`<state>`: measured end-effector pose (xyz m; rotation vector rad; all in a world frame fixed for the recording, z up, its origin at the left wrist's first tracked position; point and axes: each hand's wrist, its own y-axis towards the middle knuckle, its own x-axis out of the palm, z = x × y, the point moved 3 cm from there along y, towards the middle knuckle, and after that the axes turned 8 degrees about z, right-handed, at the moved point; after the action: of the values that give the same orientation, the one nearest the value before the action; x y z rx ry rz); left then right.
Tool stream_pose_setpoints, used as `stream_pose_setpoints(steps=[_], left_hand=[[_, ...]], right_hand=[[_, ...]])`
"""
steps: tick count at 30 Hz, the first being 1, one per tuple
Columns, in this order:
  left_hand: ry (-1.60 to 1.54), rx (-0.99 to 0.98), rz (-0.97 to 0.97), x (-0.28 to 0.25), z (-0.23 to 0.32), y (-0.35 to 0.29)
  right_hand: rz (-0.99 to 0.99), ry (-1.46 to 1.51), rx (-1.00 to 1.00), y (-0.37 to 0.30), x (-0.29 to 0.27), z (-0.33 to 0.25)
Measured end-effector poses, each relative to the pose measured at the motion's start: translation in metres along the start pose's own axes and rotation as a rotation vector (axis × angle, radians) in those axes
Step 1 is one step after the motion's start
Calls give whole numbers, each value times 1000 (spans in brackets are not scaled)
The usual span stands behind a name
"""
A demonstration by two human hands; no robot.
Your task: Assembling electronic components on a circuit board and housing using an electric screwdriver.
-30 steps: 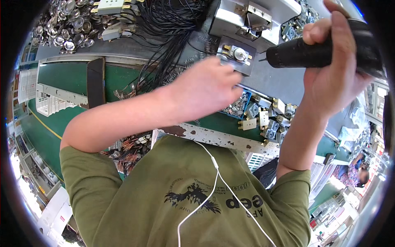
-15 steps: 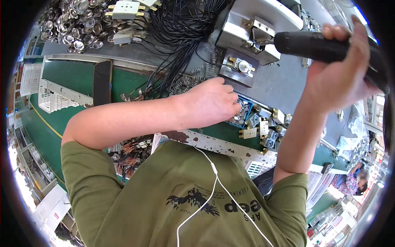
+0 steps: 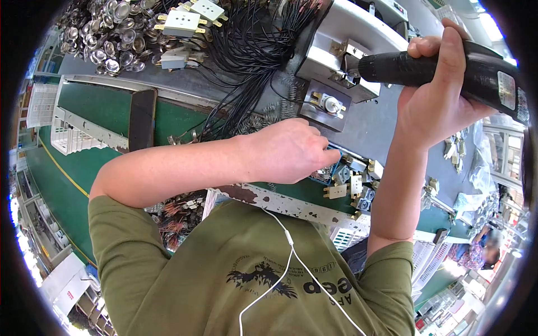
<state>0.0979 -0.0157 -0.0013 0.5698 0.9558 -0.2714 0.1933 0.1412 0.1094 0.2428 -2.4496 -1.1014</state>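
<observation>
In my right hand (image 3: 440, 89) is a black electric screwdriver (image 3: 395, 68), fingers wrapped round its body. Its nose points left at a small clamped part in a metal fixture (image 3: 372, 92); whether the bit touches cannot be made out. My left hand (image 3: 294, 151) hovers by a blue tray (image 3: 320, 180) of small metal pieces, thumb and fingers pinched together. What they hold, if anything, is hidden. Between the hands and the fixture, a metal block (image 3: 328, 120) carries a thermostat-like part (image 3: 332, 105) with a round white centre and brass tabs.
Several small white-and-metal switch parts (image 3: 354, 185) lie right of the tray. Black wires (image 3: 246, 50), a heap of round metal caps (image 3: 112, 42) and white terminal blocks (image 3: 182, 21) cover the far left. A chipped white rail (image 3: 286, 204) runs before my body.
The screwdriver has come left and slightly down, its nose closer to the fixture. My left hand has shifted a little right at the tray, still pinched.
</observation>
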Motion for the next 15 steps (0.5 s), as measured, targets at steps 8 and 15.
stream_pose_setpoints(steps=[8, 15], left_hand=[[27, 69, 23, -3, -1, 2], [32, 66, 49, -5, -3, 1]], right_hand=[[51, -168, -158, -7, 18, -1], [46, -68, -83, -10, 21, -17]])
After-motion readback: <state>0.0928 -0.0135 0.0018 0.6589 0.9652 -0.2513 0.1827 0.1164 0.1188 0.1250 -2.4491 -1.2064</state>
